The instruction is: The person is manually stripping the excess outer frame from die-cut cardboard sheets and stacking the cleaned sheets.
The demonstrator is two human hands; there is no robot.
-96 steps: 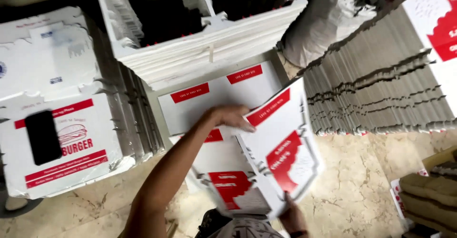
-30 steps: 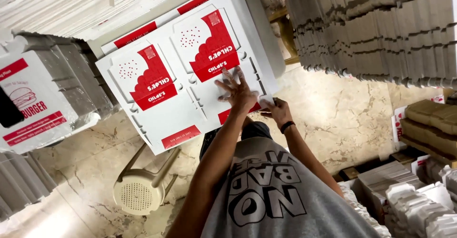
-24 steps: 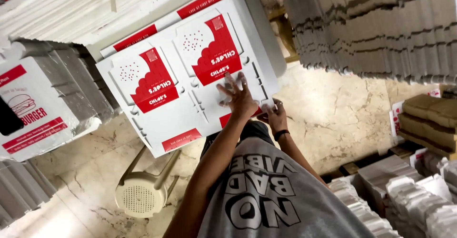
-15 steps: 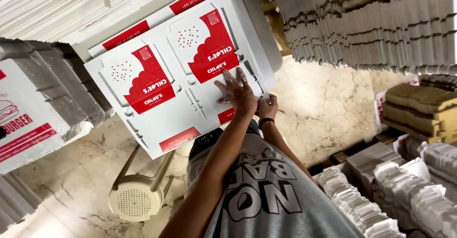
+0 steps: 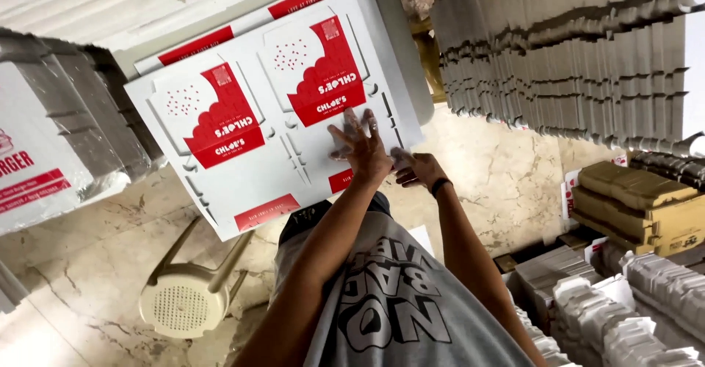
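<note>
The left hand [image 5: 360, 150] is stretching out from a straight arm, fingers spread flat and pressing on the white and red die-cut carton sheet [image 5: 264, 117], gripping nothing. The right hand [image 5: 417, 170] is curling loosely at the sheet's near right edge, just touching it. The sheet is lying tilted atop a stack of like sheets [image 5: 242, 14].

I've got a flat white carton sheet [image 5: 272, 124] mid-frame with two red scalloped panels on it. At the left edge sits a stack of white-and-red cartons [image 5: 44, 168]. Grey folded blanks [image 5: 565, 51] fill the upper right, brown bundles [image 5: 646, 205] sit lower right.
</note>
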